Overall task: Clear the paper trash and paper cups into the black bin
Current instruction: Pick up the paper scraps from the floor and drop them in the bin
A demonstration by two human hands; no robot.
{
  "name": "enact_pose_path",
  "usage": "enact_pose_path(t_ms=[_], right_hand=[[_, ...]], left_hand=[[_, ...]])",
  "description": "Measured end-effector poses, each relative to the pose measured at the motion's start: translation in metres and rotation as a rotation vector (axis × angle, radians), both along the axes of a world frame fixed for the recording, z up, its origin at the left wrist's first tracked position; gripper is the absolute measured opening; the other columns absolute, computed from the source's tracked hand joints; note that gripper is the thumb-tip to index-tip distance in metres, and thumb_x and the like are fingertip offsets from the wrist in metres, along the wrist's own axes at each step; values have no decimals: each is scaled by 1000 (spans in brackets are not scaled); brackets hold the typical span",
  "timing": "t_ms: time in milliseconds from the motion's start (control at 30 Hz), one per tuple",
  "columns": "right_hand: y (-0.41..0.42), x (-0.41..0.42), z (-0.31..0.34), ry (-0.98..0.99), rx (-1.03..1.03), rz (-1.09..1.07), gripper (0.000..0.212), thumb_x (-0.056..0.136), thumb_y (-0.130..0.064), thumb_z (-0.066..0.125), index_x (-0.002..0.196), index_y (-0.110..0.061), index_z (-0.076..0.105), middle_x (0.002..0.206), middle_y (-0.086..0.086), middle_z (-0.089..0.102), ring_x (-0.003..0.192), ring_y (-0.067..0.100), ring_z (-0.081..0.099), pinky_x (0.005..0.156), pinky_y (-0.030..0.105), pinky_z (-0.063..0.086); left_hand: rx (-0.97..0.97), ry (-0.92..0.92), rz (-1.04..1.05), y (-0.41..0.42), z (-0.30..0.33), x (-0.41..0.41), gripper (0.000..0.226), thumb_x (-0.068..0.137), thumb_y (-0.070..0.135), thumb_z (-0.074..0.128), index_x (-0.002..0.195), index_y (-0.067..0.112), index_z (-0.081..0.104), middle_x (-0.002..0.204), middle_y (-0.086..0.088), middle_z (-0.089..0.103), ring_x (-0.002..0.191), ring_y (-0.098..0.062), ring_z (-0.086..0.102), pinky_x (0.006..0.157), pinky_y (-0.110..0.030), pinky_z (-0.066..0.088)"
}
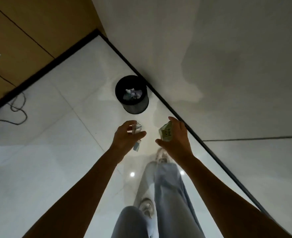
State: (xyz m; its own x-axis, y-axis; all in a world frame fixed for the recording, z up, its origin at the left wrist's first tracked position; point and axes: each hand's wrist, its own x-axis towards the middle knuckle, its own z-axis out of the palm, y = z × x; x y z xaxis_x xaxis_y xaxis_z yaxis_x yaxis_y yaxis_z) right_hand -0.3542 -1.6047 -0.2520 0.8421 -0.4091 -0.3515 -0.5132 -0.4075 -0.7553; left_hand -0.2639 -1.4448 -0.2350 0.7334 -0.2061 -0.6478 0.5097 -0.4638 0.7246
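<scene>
**Both hands carry paper near the bin**

A cable [19, 110] trails on the floor at far left; the left hand [124, 137] pinches a crumpled white-and-blue paper [136, 134]; ahead, the black bin [132, 94] stands by the wall, holding crumpled scraps [133, 95]; the right hand [175, 138] grips a crushed green paper cup [166, 132].

I see a dim, greyish picture. Two round ceiling-light reflections glare on the glossy pale tiled floor [38, 152], one between my arms. The grey wall [227, 48] carries soft blotchy shadows. Wide-angle distortion bends the edges; my forearms look dark and slightly soft.
</scene>
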Motion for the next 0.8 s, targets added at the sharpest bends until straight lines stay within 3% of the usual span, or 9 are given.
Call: enact_pose_path(t_ms=[67, 200, 333, 500, 633, 800], right_hand=[[-9, 46, -2, -24, -23, 78, 88, 67, -20, 84, 139, -20, 33, 134, 3, 39, 121, 21, 41, 95, 36, 49], [-19, 116, -6, -24, -59, 164, 88, 69, -24, 83, 140, -16, 33, 136, 8, 37, 122, 22, 39, 90, 30, 46], [-14, 172, -16, 1, -59, 220, 87, 71, -24, 82, 142, -14, 31, 139, 10, 35, 125, 25, 39, 94, 38, 50], [-6, 238, -42, 55, -72, 234, 88, 72, -26, 81, 143, -14, 29, 142, 11, 32, 129, 25, 37, 98, 41, 49], [4, 288, -68, 86, -93, 223, 90, 73, -29, 81, 144, -15, 29, 143, 10, 32, 130, 25, 36, 98, 41, 48], [26, 352, -114, 221, -155, 281, 95, 76, -34, 77, 149, -17, 19, 150, 10, 26, 137, 28, 28, 105, 46, 41]], left_hand=[[-26, -14, 118, -7, -7, 33, 45, 76, 17, 79, 116, 15, 58, 113, -7, 64, 90, -18, 65, 69, -18, 50], [2, 29, 245, -9, -19, 79, 46, 76, 17, 79, 117, 14, 58, 113, -10, 63, 96, -27, 65, 78, -32, 52], [32, 25, 263, 2, -37, 120, 49, 76, 21, 79, 120, 18, 57, 106, 0, 62, 84, -10, 64, 64, -18, 49], [90, 66, 228, 16, -71, 171, 49, 78, 23, 78, 122, 18, 56, 110, 0, 61, 96, -19, 63, 85, -31, 53], [82, 97, 200, 27, -92, 204, 49, 78, 24, 77, 121, 20, 55, 113, 0, 61, 92, -16, 64, 72, -22, 53], [100, 135, 142, 46, -115, 246, 50, 78, 26, 77, 122, 21, 54, 114, -1, 61, 98, -21, 63, 75, -25, 53]])
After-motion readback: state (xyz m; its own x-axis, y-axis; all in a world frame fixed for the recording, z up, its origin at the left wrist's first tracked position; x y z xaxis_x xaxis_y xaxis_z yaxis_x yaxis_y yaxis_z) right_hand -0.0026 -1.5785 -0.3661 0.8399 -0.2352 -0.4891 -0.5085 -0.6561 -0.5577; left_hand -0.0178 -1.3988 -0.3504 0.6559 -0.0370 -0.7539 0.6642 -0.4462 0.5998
